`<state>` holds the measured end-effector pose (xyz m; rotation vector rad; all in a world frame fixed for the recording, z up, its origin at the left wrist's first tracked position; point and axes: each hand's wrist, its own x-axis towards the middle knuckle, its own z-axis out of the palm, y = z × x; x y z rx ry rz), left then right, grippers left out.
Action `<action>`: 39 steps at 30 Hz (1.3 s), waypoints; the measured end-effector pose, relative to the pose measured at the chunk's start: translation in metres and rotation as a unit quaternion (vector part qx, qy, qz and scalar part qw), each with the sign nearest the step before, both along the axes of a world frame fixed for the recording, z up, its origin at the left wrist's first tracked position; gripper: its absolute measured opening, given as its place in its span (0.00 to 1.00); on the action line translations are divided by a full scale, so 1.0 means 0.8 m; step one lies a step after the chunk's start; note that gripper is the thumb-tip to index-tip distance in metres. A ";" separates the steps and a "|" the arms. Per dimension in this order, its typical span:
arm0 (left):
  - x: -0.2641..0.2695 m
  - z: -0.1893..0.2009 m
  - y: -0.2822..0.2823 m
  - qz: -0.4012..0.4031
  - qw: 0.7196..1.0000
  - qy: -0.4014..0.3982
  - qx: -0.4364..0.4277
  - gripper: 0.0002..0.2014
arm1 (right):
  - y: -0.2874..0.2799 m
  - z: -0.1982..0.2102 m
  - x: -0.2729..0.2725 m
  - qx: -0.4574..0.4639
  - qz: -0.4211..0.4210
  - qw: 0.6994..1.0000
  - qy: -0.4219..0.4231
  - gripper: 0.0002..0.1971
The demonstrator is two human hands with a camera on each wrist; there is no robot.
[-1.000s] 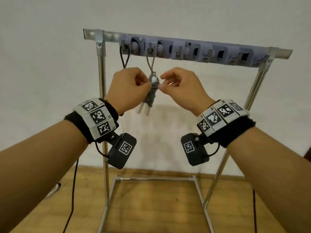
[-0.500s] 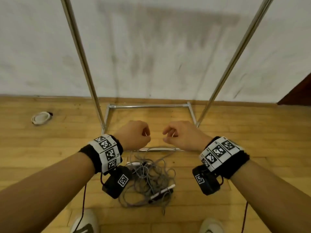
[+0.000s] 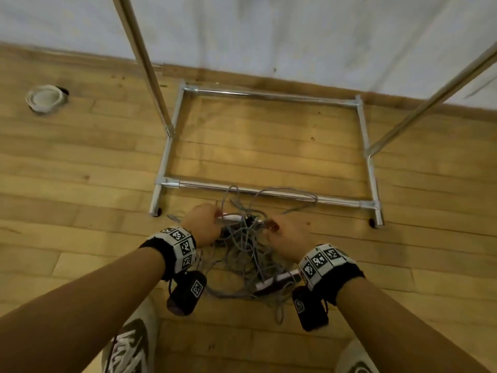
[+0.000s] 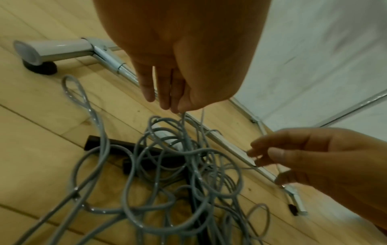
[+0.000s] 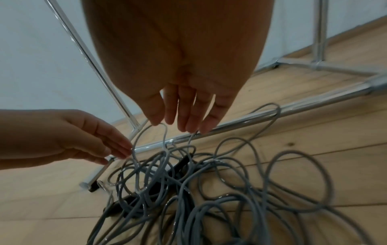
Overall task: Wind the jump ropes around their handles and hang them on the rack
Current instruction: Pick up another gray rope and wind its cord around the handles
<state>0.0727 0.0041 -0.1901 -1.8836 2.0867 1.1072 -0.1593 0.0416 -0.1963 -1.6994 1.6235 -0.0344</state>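
The wooden floor (image 3: 80, 162) fills the head view, boards running roughly nine to three o'clock, with the pale wall (image 3: 295, 36) across the top. On it stands the rack (image 3: 269, 195), only its lower chrome frame showing: a rectangular base with two uprights rising out of frame at eleven and two o'clock. The near base bar runs nine to three, tilting slightly down to the right.

Just this side of that bar, at centre frame, lies the tangle of grey jump ropes (image 3: 242, 254), a loose heap with no single long axis; a few loops spill over the bar toward twelve o'clock. In the heap, a white handle (image 3: 274, 281) lies toward five o'clock, its long axis pointing from about eight to two. Another white handle (image 3: 231, 218) sits near the top of the pile, lying roughly nine to three. Dark handles (image 4: 117, 145) lie under the cords in the left wrist view.

The left hand (image 3: 203, 224) is down at the heap's ten o'clock side; its grip has fingers brought together, tips pinching a single grey strand (image 4: 184, 119) that hangs straight down. The right hand (image 3: 285, 235) is at the two o'clock side; its fingers hang straight and slightly spread, tips touching a raised loop (image 5: 150, 137) of cord.

A white tape roll (image 3: 44, 98) lies at ten o'clock on the floor, well apart. Two shoes (image 3: 129, 345) show at the bottom edge.
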 end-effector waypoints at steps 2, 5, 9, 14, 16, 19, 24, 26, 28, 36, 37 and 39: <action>0.006 -0.022 -0.012 0.007 1.000 0.003 -0.007 0.12 | -0.023 -0.025 0.016 -0.018 0.011 1.000 0.005 0.11; 0.009 -0.054 -0.028 -0.009 1.000 -0.003 0.012 0.12 | -0.049 -0.059 0.038 -0.029 0.025 0.999 0.021 0.10; 0.004 -0.085 -0.045 -0.064 0.998 -0.024 0.019 0.11 | -0.060 -0.095 0.051 -0.028 0.054 0.997 0.049 0.10; -0.003 -0.100 -0.052 -0.083 0.994 -0.057 0.032 0.11 | -0.067 -0.112 0.041 -0.032 0.119 0.990 0.070 0.11; -0.007 -0.100 -0.051 -0.086 0.993 -0.059 0.049 0.10 | -0.069 -0.110 0.036 -0.017 0.140 0.989 0.053 0.14; -0.016 -0.092 -0.045 -0.117 0.986 -0.088 0.083 0.09 | -0.066 -0.102 0.034 0.002 0.141 0.989 0.053 0.15; -0.022 -0.050 -0.036 -0.127 0.986 -0.085 0.060 0.12 | -0.047 -0.074 0.024 -0.017 0.142 0.984 0.102 0.11; -0.016 -0.019 -0.034 -0.115 0.989 -0.078 0.040 0.12 | -0.041 -0.048 0.012 -0.053 0.127 0.984 0.114 0.08; -0.009 0.015 -0.035 -0.095 0.992 -0.078 0.008 0.10 | -0.041 -0.015 -0.003 -0.089 0.097 0.982 0.134 0.10; -0.026 0.182 -0.012 0.001 0.987 0.061 -0.148 0.09 | -0.036 0.170 -0.014 -0.295 -0.061 0.953 0.036 0.11; -0.033 0.202 -0.004 -0.002 0.984 0.082 -0.161 0.08 | -0.035 0.193 -0.010 -0.308 -0.076 0.948 0.026 0.12; -0.046 0.237 0.011 -0.005 0.976 0.121 -0.179 0.07 | -0.030 0.235 -0.007 -0.305 -0.119 0.945 0.012 0.18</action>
